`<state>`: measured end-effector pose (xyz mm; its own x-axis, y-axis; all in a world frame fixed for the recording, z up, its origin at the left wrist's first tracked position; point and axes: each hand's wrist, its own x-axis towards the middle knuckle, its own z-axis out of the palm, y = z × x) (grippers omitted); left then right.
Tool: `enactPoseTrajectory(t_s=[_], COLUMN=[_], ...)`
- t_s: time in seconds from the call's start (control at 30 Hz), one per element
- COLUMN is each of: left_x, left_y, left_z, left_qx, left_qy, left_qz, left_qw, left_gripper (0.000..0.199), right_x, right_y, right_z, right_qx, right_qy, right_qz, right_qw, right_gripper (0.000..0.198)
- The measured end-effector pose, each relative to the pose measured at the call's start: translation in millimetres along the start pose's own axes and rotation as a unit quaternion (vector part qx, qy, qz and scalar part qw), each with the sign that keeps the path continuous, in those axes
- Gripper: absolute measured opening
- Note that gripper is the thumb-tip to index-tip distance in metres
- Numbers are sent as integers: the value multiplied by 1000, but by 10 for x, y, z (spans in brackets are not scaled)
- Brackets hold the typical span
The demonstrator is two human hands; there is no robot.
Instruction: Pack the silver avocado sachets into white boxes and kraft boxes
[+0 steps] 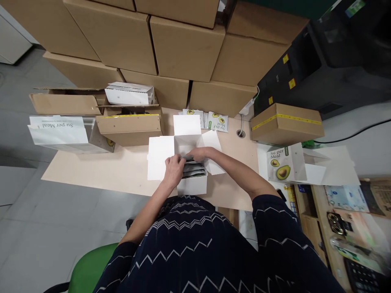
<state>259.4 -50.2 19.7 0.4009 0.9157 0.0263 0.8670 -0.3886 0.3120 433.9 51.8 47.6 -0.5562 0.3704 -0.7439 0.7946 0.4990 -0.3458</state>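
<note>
An open white carton (pixel 192 186) stands on the table in front of me, its flaps folded outward. Several silver-grey pouches (pixel 194 170) stand packed in a row in its near half. My left hand (pixel 174 169) is at the carton's left wall, fingers curled and closed on the top edge of the rearmost pouch. From the right, my right hand (pixel 199 154) reaches in over the carton, its fingers closed at the same pouch's other end. The fingertips of both hands are partly hidden. Behind the carton lie printed flat packets (pixel 217 121) with avocado pictures.
Stacked brown cardboard boxes (pixel 186 49) form a wall behind the table. At left are an open brown box (pixel 131 129) and a white printed carton (pixel 61 130). At right stand a taped brown box (pixel 287 124), an avocado-printed carton (pixel 285 162) and a black machine (pixel 305 69).
</note>
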Motion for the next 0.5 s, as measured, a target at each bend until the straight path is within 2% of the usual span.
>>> enactPoseTrajectory(t_s=[0.1,0.17,0.27,0.33,0.4,0.47,0.5], left_x=[18,19,10,2,-5,-7,-7], left_y=[-7,-22,-45,-55,-58,-61,-63], left_z=[-10,0,29,49,64,72,74], left_qx=[2,-6,-12,-13,-19,-26,-29], left_qy=[24,16,1,6,14,19,21], left_qz=[7,21,25,25,23,22,23], left_qw=[1000,1000,1000,1000,999,999,999], left_gripper=[53,55,50,49,49,47,47], right_x=[-47,-151,-409,-570,-635,-565,-484], right_y=[-17,-18,73,234,487,810,983], right_z=[-2,-59,-209,-320,-413,-469,-478], right_qx=[13,42,188,331,446,489,483], right_qy=[18,33,78,155,299,454,510], right_qz=[-12,-49,-120,-133,-98,-9,54], right_qw=[1000,997,972,921,838,745,709], right_gripper=[58,54,38,32,30,29,28])
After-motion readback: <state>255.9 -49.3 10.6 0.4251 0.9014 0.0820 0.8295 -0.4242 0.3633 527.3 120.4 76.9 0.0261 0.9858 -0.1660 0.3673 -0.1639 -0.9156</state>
